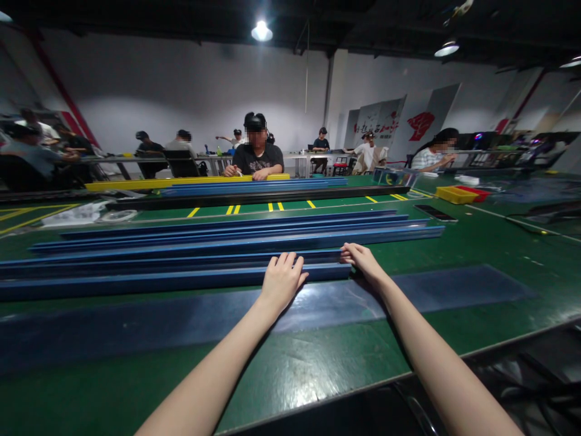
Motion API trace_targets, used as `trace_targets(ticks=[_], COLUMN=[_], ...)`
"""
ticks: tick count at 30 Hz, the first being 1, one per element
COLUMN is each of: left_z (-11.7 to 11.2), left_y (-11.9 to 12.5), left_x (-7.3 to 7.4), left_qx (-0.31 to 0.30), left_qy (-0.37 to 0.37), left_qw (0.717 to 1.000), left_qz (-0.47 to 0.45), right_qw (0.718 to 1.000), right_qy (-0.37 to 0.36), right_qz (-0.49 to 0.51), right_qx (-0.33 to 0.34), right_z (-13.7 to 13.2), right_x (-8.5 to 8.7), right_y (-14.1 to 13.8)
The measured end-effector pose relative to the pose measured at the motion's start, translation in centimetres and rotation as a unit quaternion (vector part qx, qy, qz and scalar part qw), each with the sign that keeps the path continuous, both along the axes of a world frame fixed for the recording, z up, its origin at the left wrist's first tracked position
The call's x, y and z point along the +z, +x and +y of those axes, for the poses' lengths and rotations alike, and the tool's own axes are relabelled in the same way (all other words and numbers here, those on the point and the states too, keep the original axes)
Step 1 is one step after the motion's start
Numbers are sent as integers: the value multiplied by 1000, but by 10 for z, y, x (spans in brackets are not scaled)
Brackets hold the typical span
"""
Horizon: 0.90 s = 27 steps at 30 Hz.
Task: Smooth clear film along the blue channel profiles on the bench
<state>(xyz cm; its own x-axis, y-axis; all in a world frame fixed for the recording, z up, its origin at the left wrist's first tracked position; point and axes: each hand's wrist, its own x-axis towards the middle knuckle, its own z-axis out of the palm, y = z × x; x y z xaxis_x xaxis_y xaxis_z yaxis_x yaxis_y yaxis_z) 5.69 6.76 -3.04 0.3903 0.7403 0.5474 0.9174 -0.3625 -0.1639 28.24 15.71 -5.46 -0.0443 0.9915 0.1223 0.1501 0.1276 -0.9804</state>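
Long blue channel-shaped rails lie side by side across the green table. My left hand (282, 280) is draped over the nearest blue rail (172, 280) close to its right end, fingers curled over the top and thumb toward the right. At that same end, my right hand (362, 260) has its fingers closed in a pinch; the fingertips touch the rail end, and anything small between them is hidden. In front of the rails lies a flat, translucent bluish strip (467, 287), partly beneath my forearms.
More blue rails (236, 235) lie behind. Farther back are a black rail (272, 197), a yellow rail (181, 182) and a phone (434, 212). Yellow and red trays (455, 194) sit at the right. A person (258, 157) works across the table. The table's front edge is near my arms.
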Motion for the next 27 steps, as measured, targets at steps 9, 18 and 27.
trace_targets(ticks=[9, 18, 27], left_z=[-4, -4, -6], left_y=[1, -1, -2], left_x=[3, 0, 2], left_qx=[0, -4, -12], left_qy=[-13, -9, -8], left_qw=[1000, 1000, 1000], left_qz=[22, 17, 3], right_qw=[999, 999, 999], right_qy=[-30, -22, -1], right_qz=[23, 17, -49], right_qx=[7, 42, 19], right_z=[-6, -10, -18], right_x=[5, 8, 15], right_y=[2, 2, 4])
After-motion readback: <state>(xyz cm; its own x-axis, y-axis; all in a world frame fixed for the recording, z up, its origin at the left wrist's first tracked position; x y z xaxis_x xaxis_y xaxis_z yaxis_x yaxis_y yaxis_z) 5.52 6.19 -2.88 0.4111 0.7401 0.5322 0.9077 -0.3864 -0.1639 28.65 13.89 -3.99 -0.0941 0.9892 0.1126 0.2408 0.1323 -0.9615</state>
